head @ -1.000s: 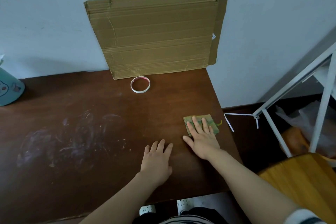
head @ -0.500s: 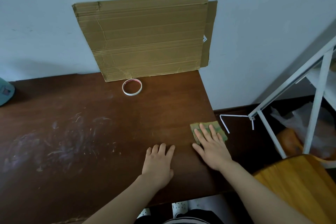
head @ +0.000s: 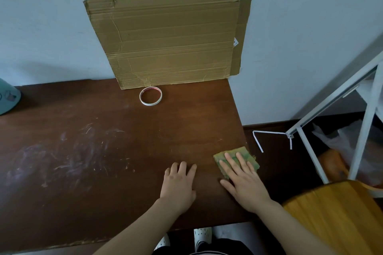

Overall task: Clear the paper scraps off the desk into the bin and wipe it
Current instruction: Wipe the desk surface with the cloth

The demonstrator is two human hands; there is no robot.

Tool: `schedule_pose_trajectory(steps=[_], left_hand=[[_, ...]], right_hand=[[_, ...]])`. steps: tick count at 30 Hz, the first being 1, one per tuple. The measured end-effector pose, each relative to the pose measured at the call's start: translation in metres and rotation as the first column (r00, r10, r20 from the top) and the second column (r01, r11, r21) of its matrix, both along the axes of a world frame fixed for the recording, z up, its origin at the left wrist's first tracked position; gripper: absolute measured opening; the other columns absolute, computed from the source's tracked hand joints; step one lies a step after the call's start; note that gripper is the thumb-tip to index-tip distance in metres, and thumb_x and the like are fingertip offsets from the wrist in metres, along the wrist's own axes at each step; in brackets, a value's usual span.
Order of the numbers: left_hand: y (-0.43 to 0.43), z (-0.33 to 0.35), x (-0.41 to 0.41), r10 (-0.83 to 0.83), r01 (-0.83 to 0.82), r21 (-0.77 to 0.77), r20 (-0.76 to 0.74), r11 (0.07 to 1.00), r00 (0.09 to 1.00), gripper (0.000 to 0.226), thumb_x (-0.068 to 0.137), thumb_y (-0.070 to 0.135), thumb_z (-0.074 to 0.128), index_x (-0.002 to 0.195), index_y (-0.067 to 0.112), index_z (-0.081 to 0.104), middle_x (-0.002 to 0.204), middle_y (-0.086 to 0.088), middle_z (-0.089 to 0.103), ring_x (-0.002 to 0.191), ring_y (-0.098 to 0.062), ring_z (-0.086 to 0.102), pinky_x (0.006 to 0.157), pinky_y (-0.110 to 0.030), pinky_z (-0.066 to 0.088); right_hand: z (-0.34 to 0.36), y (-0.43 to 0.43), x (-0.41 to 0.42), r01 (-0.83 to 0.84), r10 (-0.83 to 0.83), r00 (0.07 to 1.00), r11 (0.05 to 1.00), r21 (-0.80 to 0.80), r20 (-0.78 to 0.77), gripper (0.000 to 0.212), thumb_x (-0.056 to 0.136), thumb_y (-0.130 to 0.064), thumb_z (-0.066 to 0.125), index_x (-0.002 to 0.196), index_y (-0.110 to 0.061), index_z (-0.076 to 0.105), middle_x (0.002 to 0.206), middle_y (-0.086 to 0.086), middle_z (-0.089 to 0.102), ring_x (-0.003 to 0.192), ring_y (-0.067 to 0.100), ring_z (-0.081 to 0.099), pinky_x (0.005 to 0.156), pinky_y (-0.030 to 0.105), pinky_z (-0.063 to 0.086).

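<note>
1. A teal container (head: 8,97) is standing at the 9 o'clock edge of the view, on the far left of the desk (head: 103,203), and is cut off by the frame.
2. Whitish smears (head: 68,157) are showing across the left half of the dark brown desk top.
3. A cardboard sheet (head: 172,39) is leaning on the wall at 12 o'clock. A tape ring (head: 150,96) is lying flat just in front of its lower edge.
4. The left hand (head: 179,186) is resting palm down on the wood at 6 o'clock, with its fingers straight and together, holding nothing.
5. The right hand (head: 244,184) is pressing flat on a green cloth (head: 235,150) at 4 o'clock. Its fingers are straight and spread over the fabric rather than curled round it.
6. The cloth is lying at the desk's right edge, with one corner just over the edge.
7. A thin white strip (head: 258,141) is lying on the dark floor at 3 o'clock, beside a white metal frame (head: 331,105).
8. A wooden seat (head: 339,217) is filling the 5 o'clock corner.
</note>
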State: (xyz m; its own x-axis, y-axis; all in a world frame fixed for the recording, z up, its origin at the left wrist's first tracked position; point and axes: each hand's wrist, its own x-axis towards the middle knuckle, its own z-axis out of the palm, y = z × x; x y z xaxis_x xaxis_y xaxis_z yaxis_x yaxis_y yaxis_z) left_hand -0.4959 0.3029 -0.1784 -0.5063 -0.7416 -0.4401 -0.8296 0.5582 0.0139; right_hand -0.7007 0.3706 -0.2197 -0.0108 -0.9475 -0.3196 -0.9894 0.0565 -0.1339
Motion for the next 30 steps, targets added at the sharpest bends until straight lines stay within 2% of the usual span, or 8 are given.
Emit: schedule_pose_trajectory(steps=[3, 7, 11, 15, 19, 24, 30], left_hand=[[0.0, 0.0, 0.006, -0.004, 0.004, 0.013, -0.014, 1.0, 1.0, 0.072, 0.091, 0.046, 0.045, 0.149, 0.026, 0.008, 0.153, -0.007, 0.014, 0.14, -0.03, 0.015, 0.115, -0.044, 0.017], [-0.001, 0.002, 0.014, -0.028, 0.031, 0.055, -0.055, 0.998, 0.998, 0.073, 0.09, 0.045, 0.045, 0.15, 0.026, 0.007, 0.156, -0.004, 0.007, 0.144, -0.025, 0.008, 0.116, -0.044, 0.013], [0.001, 0.006, 0.029, -0.044, 0.052, 0.079, -0.104, 0.996, 0.994, 0.072, 0.09, 0.044, 0.046, 0.15, 0.025, 0.009, 0.157, -0.002, 0.007, 0.145, -0.022, 0.005, 0.116, -0.042, 0.012], [0.007, 0.008, 0.046, -0.042, 0.051, 0.081, -0.101, 0.995, 0.994, 0.072, 0.09, 0.044, 0.046, 0.15, 0.023, 0.011, 0.156, -0.004, 0.009, 0.143, -0.023, 0.01, 0.115, -0.042, 0.013], [0.015, 0.006, 0.062, -0.056, 0.064, 0.094, -0.083, 0.993, 0.995, 0.071, 0.09, 0.043, 0.046, 0.149, 0.024, 0.011, 0.155, -0.006, 0.009, 0.143, -0.025, 0.008, 0.116, -0.044, 0.012], [0.017, 0.006, 0.086, -0.032, 0.038, 0.071, -0.09, 0.997, 0.995, 0.071, 0.091, 0.044, 0.045, 0.15, 0.024, 0.01, 0.156, -0.005, 0.008, 0.144, -0.025, 0.006, 0.117, -0.043, 0.01], [0.02, 0.003, 0.119, 0.039, -0.033, 0.059, -0.106, 0.998, 0.994, 0.073, 0.09, 0.046, 0.046, 0.15, 0.024, 0.01, 0.156, -0.002, 0.008, 0.143, -0.024, 0.009, 0.116, -0.042, 0.014]], right_hand=[[0.004, -0.023, -0.003, 0.118, -0.118, 0.993, 0.993, 0.031, 0.014, 0.064, 0.093, -0.061, 0.012, 0.148, -0.034, -0.005, 0.156, -0.009, -0.017, 0.139, 0.017, -0.026, 0.115, 0.037, -0.008], [0.007, -0.049, 0.015, 0.186, -0.189, 0.982, 0.978, 0.089, 0.025, 0.067, 0.094, -0.061, 0.013, 0.148, -0.03, -0.009, 0.155, -0.005, -0.021, 0.141, 0.025, -0.024, 0.115, 0.042, -0.008], [0.005, -0.02, 0.045, 0.084, -0.087, 0.995, 0.995, 0.044, 0.058, 0.067, 0.093, -0.062, 0.014, 0.149, -0.03, -0.005, 0.155, -0.006, -0.02, 0.138, 0.022, -0.028, 0.114, 0.04, -0.009], [0.001, 0.026, 0.053, 0.041, -0.041, 0.999, 0.998, 0.037, 0.014, 0.07, 0.087, -0.066, 0.004, 0.147, -0.033, -0.009, 0.149, -0.013, -0.026, 0.131, 0.017, -0.037, 0.109, 0.034, -0.015], [0.006, 0.027, 0.044, 0.163, -0.163, 0.987, 0.985, 0.053, 0.0, 0.064, 0.093, -0.06, 0.015, 0.148, -0.033, -0.007, 0.155, -0.009, -0.019, 0.134, 0.016, -0.031, 0.114, 0.035, -0.008], [0.014, -0.018, 0.069, 0.317, -0.324, 0.946, 0.933, 0.168, 0.017, 0.067, 0.095, -0.06, 0.014, 0.149, -0.027, -0.008, 0.155, -0.003, -0.022, 0.142, 0.027, -0.023, 0.115, 0.043, -0.005], [0.014, -0.023, 0.136, 0.041, -0.053, 0.997, 0.984, 0.171, 0.061, 0.069, 0.093, -0.063, 0.015, 0.149, -0.028, -0.007, 0.155, -0.004, -0.023, 0.141, 0.026, -0.025, 0.115, 0.044, -0.006]])
